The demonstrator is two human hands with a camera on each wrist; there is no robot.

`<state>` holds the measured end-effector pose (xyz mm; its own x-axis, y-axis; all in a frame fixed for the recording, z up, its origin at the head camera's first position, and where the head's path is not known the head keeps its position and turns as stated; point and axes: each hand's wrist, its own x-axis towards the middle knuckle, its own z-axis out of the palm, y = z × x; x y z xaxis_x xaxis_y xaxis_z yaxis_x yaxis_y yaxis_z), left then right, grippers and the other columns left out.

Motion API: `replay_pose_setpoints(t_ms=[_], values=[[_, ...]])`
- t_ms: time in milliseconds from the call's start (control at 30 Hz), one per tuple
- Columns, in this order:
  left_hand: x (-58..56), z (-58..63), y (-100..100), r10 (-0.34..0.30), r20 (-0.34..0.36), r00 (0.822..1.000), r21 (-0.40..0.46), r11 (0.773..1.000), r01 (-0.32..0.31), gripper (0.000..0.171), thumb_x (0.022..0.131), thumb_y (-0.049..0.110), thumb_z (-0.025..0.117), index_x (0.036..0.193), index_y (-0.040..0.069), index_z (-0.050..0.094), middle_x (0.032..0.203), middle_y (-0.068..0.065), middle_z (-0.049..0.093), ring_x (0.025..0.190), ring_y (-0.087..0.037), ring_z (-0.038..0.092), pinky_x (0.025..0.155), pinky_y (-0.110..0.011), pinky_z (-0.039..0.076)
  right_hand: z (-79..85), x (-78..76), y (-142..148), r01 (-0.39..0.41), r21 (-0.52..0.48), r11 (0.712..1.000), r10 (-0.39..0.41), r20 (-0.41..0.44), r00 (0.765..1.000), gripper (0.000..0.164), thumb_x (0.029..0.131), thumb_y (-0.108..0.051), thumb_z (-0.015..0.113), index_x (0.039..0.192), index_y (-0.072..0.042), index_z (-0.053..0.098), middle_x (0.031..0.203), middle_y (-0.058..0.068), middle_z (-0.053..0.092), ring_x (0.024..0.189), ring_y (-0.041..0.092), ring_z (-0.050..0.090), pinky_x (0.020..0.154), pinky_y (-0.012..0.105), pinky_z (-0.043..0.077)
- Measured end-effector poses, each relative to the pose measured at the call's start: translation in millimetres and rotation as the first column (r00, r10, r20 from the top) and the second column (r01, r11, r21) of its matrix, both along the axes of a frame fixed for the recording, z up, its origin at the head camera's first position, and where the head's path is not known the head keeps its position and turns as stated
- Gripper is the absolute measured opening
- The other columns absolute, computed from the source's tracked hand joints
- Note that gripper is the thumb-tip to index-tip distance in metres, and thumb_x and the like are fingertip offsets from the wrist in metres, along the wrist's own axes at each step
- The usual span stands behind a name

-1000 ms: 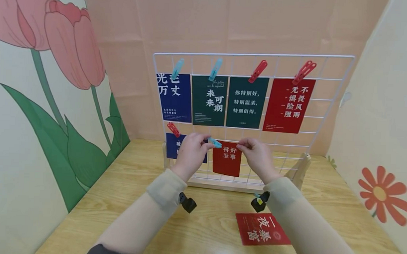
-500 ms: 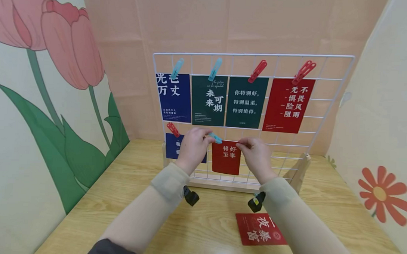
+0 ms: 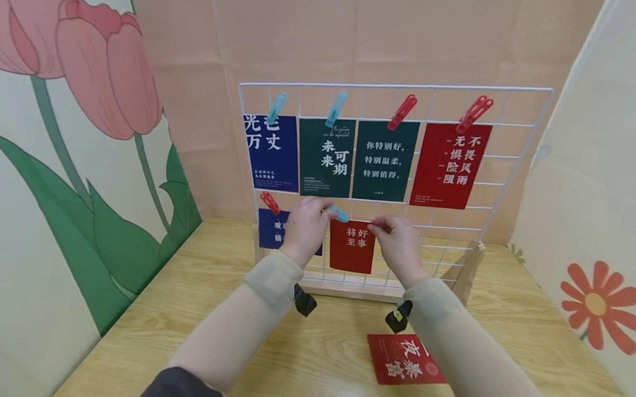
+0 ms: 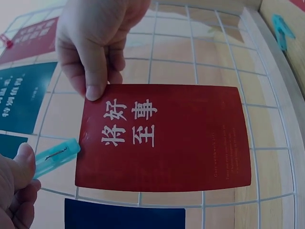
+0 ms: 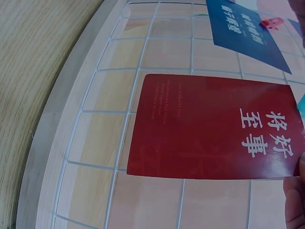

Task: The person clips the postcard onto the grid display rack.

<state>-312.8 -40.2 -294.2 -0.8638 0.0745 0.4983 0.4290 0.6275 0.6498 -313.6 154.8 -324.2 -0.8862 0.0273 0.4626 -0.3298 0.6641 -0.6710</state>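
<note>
My left hand (image 3: 307,228) pinches a light-blue clothespin (image 4: 58,156) between thumb and fingers. The clothespin's nose is at the top edge of a red card (image 3: 352,247) with white characters. Whether it bites the card or the wire behind cannot be told. My right hand (image 3: 400,248) pinches the upper right corner of that same card, its thumb lying on the front face in the left wrist view. The card hangs upright before the white wire grid (image 3: 447,267), in the lower row. To its left is a blue card (image 3: 268,235) under a red clothespin (image 3: 270,202), partly hidden by my left hand.
Along the grid's upper row hang a blue card (image 3: 273,156), two green cards (image 3: 326,178) and a red card (image 3: 449,168), each under a clothespin. Another red card (image 3: 404,360) lies on the wooden table (image 3: 312,350), partly behind my right forearm. A loose blue clothespin (image 4: 281,32) lies there too.
My left hand has moved slightly up and right, raising the blue clothespin to the card's top edge. The held card has shifted a little left and up; my right hand stays at its corner.
</note>
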Motion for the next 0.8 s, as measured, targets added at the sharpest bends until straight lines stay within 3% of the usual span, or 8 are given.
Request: replay_pose_setpoints(t_ms=[167,467,800], values=[[-1.7,-0.3,3.1,0.005,0.015,1.0,0.026,1.0,-0.006,0.026,0.095,0.026,0.061,0.115,0.012,0.07,0.106,0.003,0.062,0.099,-0.014,0.055,0.088,-0.028,0.049,-0.4,0.9,-0.2,-0.002,0.008,1.0,0.002,-0.007,1.0,0.015,0.095,-0.019,0.062,0.103,-0.008,0.068,0.1,0.008,0.065,0.091,0.024,0.056,0.078,0.04,0.051],[-5.9,-0.4,6.4,0.007,-0.022,1.0,-0.011,1.0,-0.008,0.023,0.094,0.025,0.062,0.11,0.011,0.071,0.101,0.001,0.063,0.093,-0.014,0.054,0.082,-0.026,0.05,0.5,1.4,-1.2,0.004,0.015,1.0,-0.004,-0.008,1.0,0.014,0.095,-0.019,0.062,0.102,-0.009,0.069,0.1,0.007,0.064,0.091,0.024,0.056,0.078,0.04,0.051],[-10.2,-2.4,9.6,0.015,0.036,0.999,0.064,0.998,-0.017,0.019,0.094,0.025,0.062,0.105,0.013,0.072,0.097,0.004,0.061,0.087,-0.013,0.053,0.076,-0.027,0.049,-0.2,1.5,-2.3,0.012,0.02,1.0,-0.011,-0.013,1.0,0.014,0.095,-0.019,0.063,0.101,-0.009,0.069,0.099,0.007,0.064,0.09,0.024,0.056,0.077,0.04,0.052]])
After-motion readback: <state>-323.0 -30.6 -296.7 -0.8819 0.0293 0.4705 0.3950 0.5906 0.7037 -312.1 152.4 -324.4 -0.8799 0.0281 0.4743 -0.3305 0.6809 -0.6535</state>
